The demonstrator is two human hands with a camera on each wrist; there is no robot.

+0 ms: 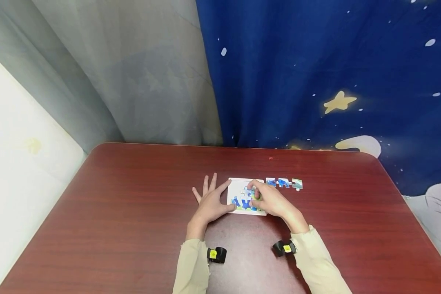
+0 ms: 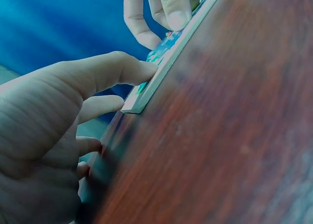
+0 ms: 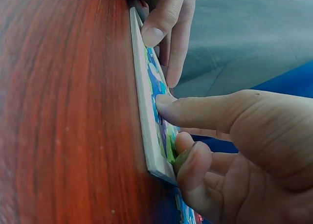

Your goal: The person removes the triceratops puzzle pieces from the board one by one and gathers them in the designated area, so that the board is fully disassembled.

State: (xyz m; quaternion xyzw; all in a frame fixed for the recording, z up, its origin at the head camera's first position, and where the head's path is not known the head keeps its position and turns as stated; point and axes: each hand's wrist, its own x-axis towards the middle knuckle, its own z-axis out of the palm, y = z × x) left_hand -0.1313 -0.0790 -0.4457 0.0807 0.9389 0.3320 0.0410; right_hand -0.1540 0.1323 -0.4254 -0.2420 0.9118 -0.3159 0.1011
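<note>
The wood-grained table (image 1: 139,212) looks smooth and glossy, the blue curtain (image 1: 272,77) matt cloth, the puzzle board (image 3: 145,106) smooth-edged.

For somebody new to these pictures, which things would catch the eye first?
Probably the deep-blue curtain with its yellowish star, hanging behind the table. Then the left hand and right hand at a jigsaw tray near the table's middle, with three jigsaw pieces just right of it.

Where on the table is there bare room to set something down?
The table is bare from its left edge to the left hand, and from the loose pieces to its right edge. The puzzle is crowded: the right hand touches it too.
</note>
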